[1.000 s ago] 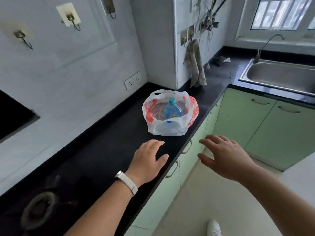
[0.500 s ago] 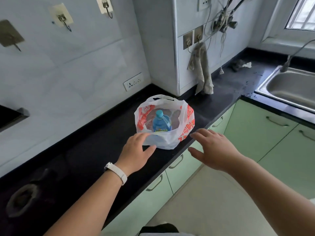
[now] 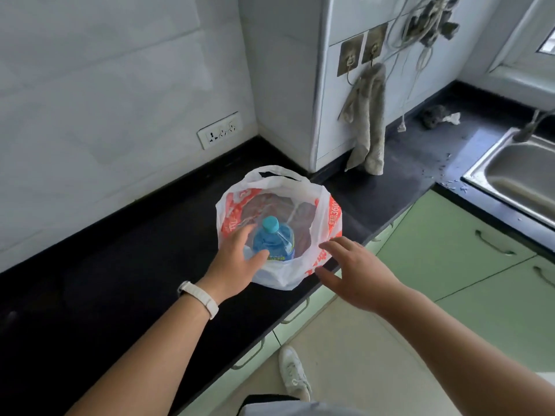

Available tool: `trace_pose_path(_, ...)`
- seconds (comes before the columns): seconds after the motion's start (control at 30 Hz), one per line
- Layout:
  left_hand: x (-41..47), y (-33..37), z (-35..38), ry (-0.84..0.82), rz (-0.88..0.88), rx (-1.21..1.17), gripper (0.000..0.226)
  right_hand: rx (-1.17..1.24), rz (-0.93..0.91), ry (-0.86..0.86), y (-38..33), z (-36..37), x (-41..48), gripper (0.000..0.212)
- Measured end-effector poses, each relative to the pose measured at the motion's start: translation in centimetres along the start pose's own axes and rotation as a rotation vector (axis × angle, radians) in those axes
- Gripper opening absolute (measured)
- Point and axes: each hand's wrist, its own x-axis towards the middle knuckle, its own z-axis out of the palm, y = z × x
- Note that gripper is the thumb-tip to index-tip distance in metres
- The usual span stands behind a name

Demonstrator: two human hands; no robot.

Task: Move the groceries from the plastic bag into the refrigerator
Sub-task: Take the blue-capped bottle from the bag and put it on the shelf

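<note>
Kitchen corner seen from above. A black stone countertop [image 3: 120, 280] runs along a white tiled wall that carries a white wall socket [image 3: 220, 132]. At the far right the counter meets a stainless steel sink [image 3: 516, 175], and pale green cabinet doors [image 3: 435, 241] stand below its edge. A grey cloth [image 3: 368, 115] hangs from a wall hook behind the work area, well apart from it.

A white plastic bag with red-orange print [image 3: 326, 223] stands open at the front edge of the counter, its handle loop upright on the far side. Inside it a blue plastic bottle with a turquoise cap [image 3: 274, 238] stands upright. Reddish contents behind the bottle cannot be identified.

The left hand [image 3: 237, 262], with a white band [image 3: 199, 298] on its wrist, lies in the mouth of the bag. Its fingers [image 3: 240, 234] are extended along the left side of the bottle and the thumb lies at the bottle's near shoulder. The span is wide and not closed around the bottle.

The right hand [image 3: 357, 274] is just beside the bag's near right wall, fingers spread and holding nothing. Whether the fingertips touch the plastic cannot be told.
</note>
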Motion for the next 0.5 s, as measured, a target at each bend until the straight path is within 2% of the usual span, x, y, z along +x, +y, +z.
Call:
trace_pose_path(0.13,2.7,-0.9,0.1,-0.002,0.002,-0.06,0.067,0.095,0.015,-0.04,0.0,-0.2,4.0,0.057)
trace_pose_path(0.3,4.4,-2.9,-0.4,-0.167,-0.019,-0.11,0.077,0.22,-0.032,-0.117,-0.1,0.6,7.9,0.064)
trace_pose_path(0.5,4.7,-3.5,0.2,-0.229,-0.086,-0.172,0.085,0.313,-0.052,-0.256,1.1,2.4,10.4,0.074)
